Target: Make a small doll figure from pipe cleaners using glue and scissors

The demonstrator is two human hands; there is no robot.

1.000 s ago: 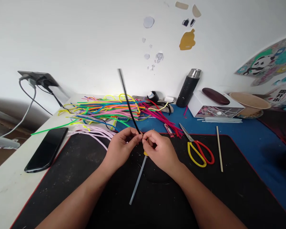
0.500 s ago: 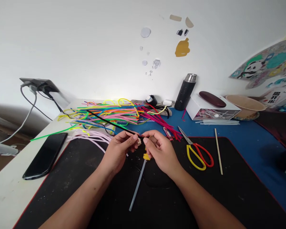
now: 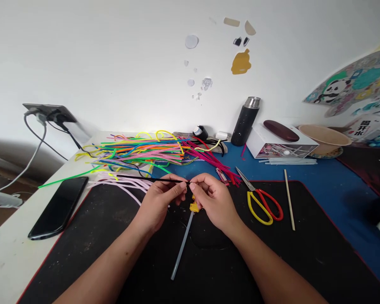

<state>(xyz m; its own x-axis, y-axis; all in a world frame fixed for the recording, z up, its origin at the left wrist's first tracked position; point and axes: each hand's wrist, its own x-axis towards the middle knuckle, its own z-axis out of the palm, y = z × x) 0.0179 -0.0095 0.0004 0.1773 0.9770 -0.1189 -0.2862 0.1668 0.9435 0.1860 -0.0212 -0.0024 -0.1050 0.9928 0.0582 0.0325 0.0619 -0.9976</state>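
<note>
My left hand (image 3: 158,202) pinches a thin black pipe cleaner (image 3: 137,179), whose long end reaches out to the left, nearly level. Close beside it, the thumb and forefinger of my right hand (image 3: 213,200) are closed on the same pipe cleaner near its right end. Under my right fingers shows part of a yellow tool, seemingly a glue gun (image 3: 194,207), mostly hidden by the hand. A translucent glue stick (image 3: 182,249) sticks out of it toward me over the black mat (image 3: 114,236).
Behind my hands lies a pile of coloured pipe cleaners (image 3: 142,147). To the right are scissors (image 3: 256,196) and a wooden stick (image 3: 289,200). A phone (image 3: 58,207) lies left. A black flask (image 3: 245,121), white box (image 3: 281,143) and bowl (image 3: 324,136) stand at the back.
The pipe cleaner's free left end has swung down from a slant to nearly level. A small beige piece by my left fingertips is out of sight now. Both hands stay about where they were.
</note>
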